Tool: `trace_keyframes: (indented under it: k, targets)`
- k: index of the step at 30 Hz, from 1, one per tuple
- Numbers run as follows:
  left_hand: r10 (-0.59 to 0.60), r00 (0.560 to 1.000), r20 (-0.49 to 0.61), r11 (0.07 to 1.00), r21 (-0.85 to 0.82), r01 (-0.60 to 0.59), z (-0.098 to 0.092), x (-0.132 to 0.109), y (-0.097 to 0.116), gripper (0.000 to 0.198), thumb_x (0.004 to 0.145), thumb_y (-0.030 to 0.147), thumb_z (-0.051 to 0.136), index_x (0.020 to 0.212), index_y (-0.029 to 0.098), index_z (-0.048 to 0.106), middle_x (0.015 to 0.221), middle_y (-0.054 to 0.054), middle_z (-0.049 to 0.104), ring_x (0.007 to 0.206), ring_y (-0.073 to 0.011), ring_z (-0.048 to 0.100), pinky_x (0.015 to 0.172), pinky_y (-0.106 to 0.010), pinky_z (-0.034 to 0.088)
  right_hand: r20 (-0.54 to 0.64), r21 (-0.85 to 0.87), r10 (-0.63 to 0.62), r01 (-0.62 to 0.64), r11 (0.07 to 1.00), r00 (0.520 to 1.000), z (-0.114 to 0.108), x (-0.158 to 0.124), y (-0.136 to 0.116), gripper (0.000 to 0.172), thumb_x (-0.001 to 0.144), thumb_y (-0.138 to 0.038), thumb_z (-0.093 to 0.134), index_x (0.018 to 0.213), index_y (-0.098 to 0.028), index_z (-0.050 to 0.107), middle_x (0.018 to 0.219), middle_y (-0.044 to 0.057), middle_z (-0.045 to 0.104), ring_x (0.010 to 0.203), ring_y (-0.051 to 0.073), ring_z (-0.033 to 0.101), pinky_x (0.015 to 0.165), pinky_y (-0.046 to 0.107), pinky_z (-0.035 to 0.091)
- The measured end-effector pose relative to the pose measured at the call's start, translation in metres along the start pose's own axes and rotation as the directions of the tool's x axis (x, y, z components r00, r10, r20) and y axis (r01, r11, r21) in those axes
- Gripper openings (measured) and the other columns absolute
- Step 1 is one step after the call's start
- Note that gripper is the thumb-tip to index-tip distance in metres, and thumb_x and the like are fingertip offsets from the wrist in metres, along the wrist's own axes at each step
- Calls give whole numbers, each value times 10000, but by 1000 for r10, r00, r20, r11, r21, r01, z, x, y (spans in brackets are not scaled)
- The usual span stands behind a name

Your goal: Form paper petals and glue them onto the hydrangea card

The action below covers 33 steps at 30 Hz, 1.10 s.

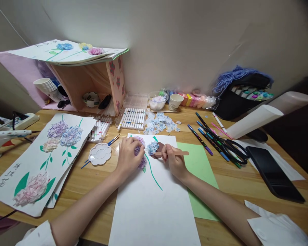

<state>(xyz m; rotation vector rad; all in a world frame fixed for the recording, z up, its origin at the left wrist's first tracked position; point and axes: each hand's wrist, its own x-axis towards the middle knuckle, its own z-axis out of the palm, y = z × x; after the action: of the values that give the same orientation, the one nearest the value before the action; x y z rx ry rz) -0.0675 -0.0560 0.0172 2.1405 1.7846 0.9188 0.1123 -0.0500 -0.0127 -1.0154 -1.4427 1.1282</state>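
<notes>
On the white sheet of paper (154, 212) is a blue paper-petal flower (152, 148), with a brown patch (159, 150) at its right side. My right hand (174, 159) is closed around a flat wooden craft stick (182, 153), its left end at the brown patch. Over the sheet's left edge rests my left hand (130, 153), fingers bent and loosely apart, partly covering a purple paper-petal flower (142, 162). No held thing shows in it. A drawn green stem (153, 175) curves down the sheet.
Loose pale blue paper scraps (161, 123) lie behind the sheet, near a box of markers (132, 118). A palette (100, 153) and finished flower pictures (38, 164) are at left. Right of the green paper (201, 171) are pens, scissors (233, 150) and a phone (274, 173).
</notes>
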Motion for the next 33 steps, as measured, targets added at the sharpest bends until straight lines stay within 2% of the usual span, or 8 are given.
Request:
trace_keyframes:
  k: [3,6,8,11,15,20,27,33]
  targets:
    - [-13,1000,-2,998,59,13,-5,20,-4,158,870,268,496,799,210,626,897,-36,615,884,-218,482,795,-360,374,-8,-66,-92,91,994,996,-2,-2,1,518,955,-452,285,517,-202,404,503,-13,399,530,131,475,573,277,400]
    - [23,995,93,979,201,-42,-3,50,-6,166,863,279,502,869,221,658,917,-50,642,916,-238,505,798,-361,379,-4,-79,-153,152,985,988,-2,-2,1,512,958,-430,284,513,-201,395,514,-9,412,518,128,454,558,278,382]
    - [17,987,159,927,368,-76,3,68,-4,154,831,272,538,814,210,678,874,-71,658,900,-254,525,777,-365,380,-11,-72,-170,169,983,985,-2,-2,1,507,961,-418,279,517,-202,393,512,-11,408,518,128,450,555,278,378]
    - [2,986,170,899,432,-76,13,84,-2,138,783,253,585,696,186,668,805,-96,666,874,-271,543,754,-374,383,-17,-77,-196,194,978,980,-2,-2,1,504,965,-400,273,518,-202,398,507,-11,408,509,127,434,552,280,365]
    - [-20,989,144,893,447,-47,22,84,0,132,767,236,599,657,183,648,774,-110,662,854,-278,551,728,-378,383,-11,-87,-222,221,971,975,-3,-2,0,493,966,-380,282,522,-201,399,509,-10,420,504,124,421,551,283,354]
    - [-30,994,101,909,417,-15,25,76,1,168,825,237,529,703,180,630,801,-118,652,872,-281,548,737,-383,377,-6,-83,-249,248,965,968,-3,-2,1,493,970,-358,276,523,-199,408,516,-7,424,511,124,419,563,288,352]
    - [-27,998,49,957,289,12,12,73,0,134,845,270,535,756,187,590,818,-79,649,859,-255,558,738,-353,378,-3,-78,-255,254,964,967,-4,-3,1,497,967,-375,282,517,-200,404,516,-5,423,510,126,411,557,292,341]
    - [-56,997,60,989,142,47,4,74,-16,127,851,272,533,762,189,567,831,-38,661,807,-205,580,700,-303,392,-4,-80,-258,257,963,966,-4,-3,-1,512,967,-376,272,505,-200,405,523,-2,418,534,129,444,559,286,350]
